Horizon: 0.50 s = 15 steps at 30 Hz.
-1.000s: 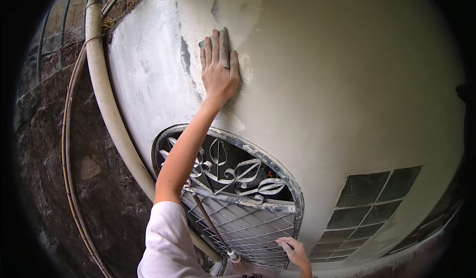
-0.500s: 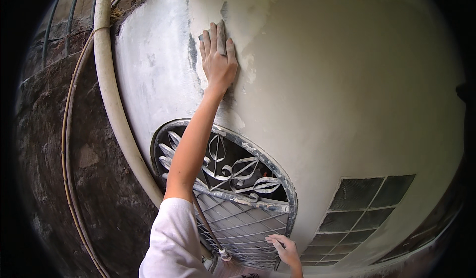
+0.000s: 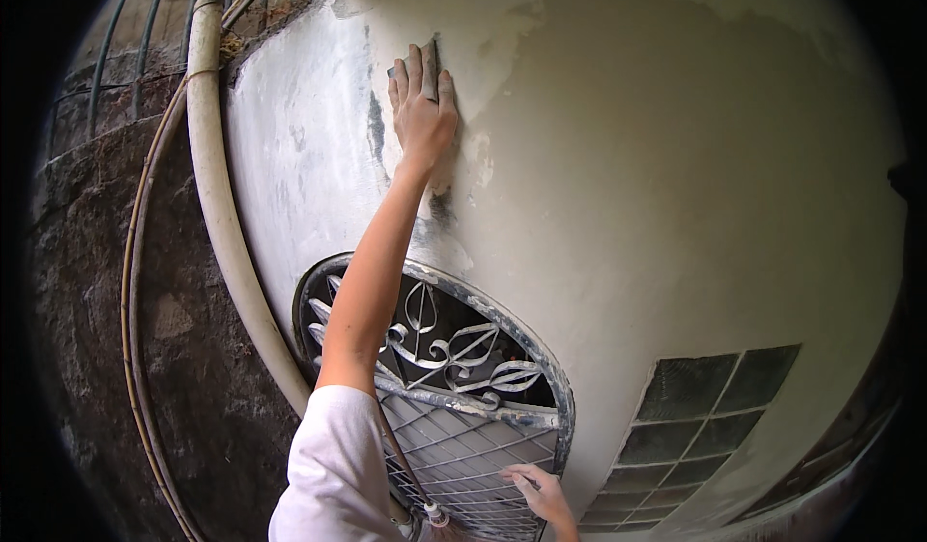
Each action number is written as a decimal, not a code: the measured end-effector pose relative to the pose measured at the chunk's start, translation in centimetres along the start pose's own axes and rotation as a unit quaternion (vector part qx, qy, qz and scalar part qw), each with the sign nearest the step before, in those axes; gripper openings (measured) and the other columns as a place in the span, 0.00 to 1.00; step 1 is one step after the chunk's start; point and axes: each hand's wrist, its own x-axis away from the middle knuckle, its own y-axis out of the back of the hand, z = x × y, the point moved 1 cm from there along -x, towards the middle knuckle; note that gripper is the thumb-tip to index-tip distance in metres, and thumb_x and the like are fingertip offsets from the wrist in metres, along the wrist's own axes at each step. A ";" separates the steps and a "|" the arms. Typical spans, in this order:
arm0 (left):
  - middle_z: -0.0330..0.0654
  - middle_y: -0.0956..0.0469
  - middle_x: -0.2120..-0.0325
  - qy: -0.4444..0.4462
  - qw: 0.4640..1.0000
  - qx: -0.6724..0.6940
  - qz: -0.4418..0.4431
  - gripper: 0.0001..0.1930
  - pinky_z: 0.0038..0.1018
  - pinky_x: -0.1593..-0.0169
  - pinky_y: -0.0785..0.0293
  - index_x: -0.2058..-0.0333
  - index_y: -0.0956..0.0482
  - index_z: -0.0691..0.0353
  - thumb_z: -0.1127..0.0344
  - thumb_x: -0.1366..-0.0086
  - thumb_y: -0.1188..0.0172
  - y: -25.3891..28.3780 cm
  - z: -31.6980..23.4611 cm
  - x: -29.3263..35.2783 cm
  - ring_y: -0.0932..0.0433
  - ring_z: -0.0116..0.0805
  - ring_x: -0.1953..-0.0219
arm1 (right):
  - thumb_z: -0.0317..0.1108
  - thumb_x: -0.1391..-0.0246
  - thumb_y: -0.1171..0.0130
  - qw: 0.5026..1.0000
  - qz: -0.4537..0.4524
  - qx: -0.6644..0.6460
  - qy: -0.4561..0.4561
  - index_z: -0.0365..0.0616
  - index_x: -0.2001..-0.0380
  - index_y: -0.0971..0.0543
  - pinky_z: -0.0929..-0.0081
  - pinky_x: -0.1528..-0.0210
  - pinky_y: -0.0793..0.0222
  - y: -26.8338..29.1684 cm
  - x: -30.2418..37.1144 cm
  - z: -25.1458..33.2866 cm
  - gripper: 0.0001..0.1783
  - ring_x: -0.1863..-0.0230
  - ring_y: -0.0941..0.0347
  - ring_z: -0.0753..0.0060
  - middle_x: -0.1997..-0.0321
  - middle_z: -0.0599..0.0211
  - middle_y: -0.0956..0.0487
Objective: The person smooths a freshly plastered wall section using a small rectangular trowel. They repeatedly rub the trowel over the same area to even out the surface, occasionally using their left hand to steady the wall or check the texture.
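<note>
My left hand (image 3: 425, 122) is pressed flat against the pale plastered wall (image 3: 618, 204), high up, with the arm stretched out. Under its fingers is a grey sheet of sandpaper (image 3: 431, 71), one edge folded up between the index finger and thumb; the rest is hidden. Dark grey scuffed patches mark the wall beside and below this hand. Lower right, my right hand (image 3: 541, 492) hangs in front of the metal gate (image 3: 463, 450), its fingers loosely bent and dusty. It appears to hold nothing.
A curved white pipe (image 3: 214, 175) and a thin bamboo pole (image 3: 130, 281) run down the left, before a dark rough wall (image 3: 77, 320). A broom (image 3: 436, 517) leans at the gate. Glass-block panes (image 3: 686, 387) sit lower right; a metal fence (image 3: 116, 49) stands upper left.
My left hand has slid up the wall with the sandpaper, uncovering a dark patch below it. My right hand has moved slightly left. The view has tilted up a little.
</note>
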 end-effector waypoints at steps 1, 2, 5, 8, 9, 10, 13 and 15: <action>0.43 0.47 0.27 -0.013 1.000 -0.002 0.006 0.29 0.41 0.24 0.60 0.29 0.41 0.55 0.53 0.25 0.58 0.1 -0.3 1.2 0.53 0.50 0.25 | 0.37 0.32 0.46 1.000 0.005 -0.006 -0.008 0.36 0.50 0.21 0.74 0.44 0.28 -0.3 0.2 -0.1 0.16 0.51 0.19 0.73 0.53 0.62 0.15; 0.43 0.47 0.27 -0.029 1.000 -0.003 0.008 0.29 0.42 0.24 0.60 0.29 0.41 0.55 0.53 0.25 0.58 0.3 -0.5 2.5 0.53 0.50 0.25 | 0.37 0.32 0.46 1.000 0.012 -0.006 -0.007 0.36 0.49 0.21 0.74 0.44 0.28 -0.7 0.5 -0.2 0.17 0.50 0.19 0.73 0.52 0.62 0.15; 0.44 0.48 0.27 -0.040 0.998 -0.011 0.037 0.30 0.45 0.24 0.60 0.28 0.44 0.54 0.54 0.26 0.56 0.9 -0.9 6.0 0.54 0.51 0.25 | 0.37 0.32 0.46 0.999 0.036 -0.009 -0.009 0.36 0.48 0.21 0.75 0.44 0.28 -1.4 1.4 -0.5 0.17 0.49 0.19 0.73 0.50 0.62 0.15; 0.45 0.50 0.26 -0.063 0.996 -0.037 0.050 0.32 0.44 0.24 0.62 0.27 0.47 0.54 0.53 0.27 0.56 1.0 -0.6 6.7 0.55 0.51 0.25 | 0.37 0.32 0.46 0.999 0.037 -0.029 -0.016 0.36 0.49 0.21 0.75 0.44 0.28 -1.7 1.9 -0.6 0.17 0.49 0.19 0.73 0.50 0.62 0.15; 0.45 0.50 0.26 -0.075 0.995 -0.035 0.050 0.32 0.43 0.24 0.62 0.27 0.47 0.54 0.52 0.27 0.57 1.0 -0.4 6.1 0.55 0.51 0.25 | 0.37 0.32 0.46 0.999 0.037 -0.020 -0.019 0.36 0.49 0.21 0.75 0.44 0.28 -1.7 2.0 -0.6 0.17 0.49 0.19 0.73 0.50 0.62 0.15; 0.45 0.50 0.26 -0.076 0.995 -0.036 0.062 0.32 0.43 0.24 0.63 0.27 0.47 0.54 0.51 0.27 0.57 0.8 -0.2 5.3 0.56 0.51 0.25 | 0.37 0.32 0.46 0.999 0.034 -0.015 -0.026 0.36 0.48 0.21 0.75 0.43 0.28 -1.8 2.1 -0.6 0.17 0.49 0.19 0.73 0.50 0.62 0.15; 0.44 0.50 0.26 -0.092 0.995 -0.001 0.038 0.33 0.42 0.24 0.64 0.27 0.48 0.54 0.49 0.27 0.59 0.2 0.9 0.6 0.57 0.50 0.24 | 0.37 0.32 0.46 0.999 0.017 -0.010 -0.025 0.37 0.49 0.21 0.75 0.43 0.28 -2.0 2.2 -0.5 0.17 0.49 0.19 0.72 0.51 0.63 0.15; 0.42 0.50 0.26 -0.086 0.996 -0.015 0.028 0.34 0.41 0.24 0.65 0.27 0.49 0.53 0.47 0.27 0.60 -0.7 1.5 -3.4 0.58 0.49 0.24 | 0.37 0.32 0.45 1.000 0.006 0.018 -0.023 0.38 0.49 0.20 0.74 0.44 0.28 -2.3 2.5 -0.4 0.16 0.48 0.20 0.72 0.51 0.63 0.15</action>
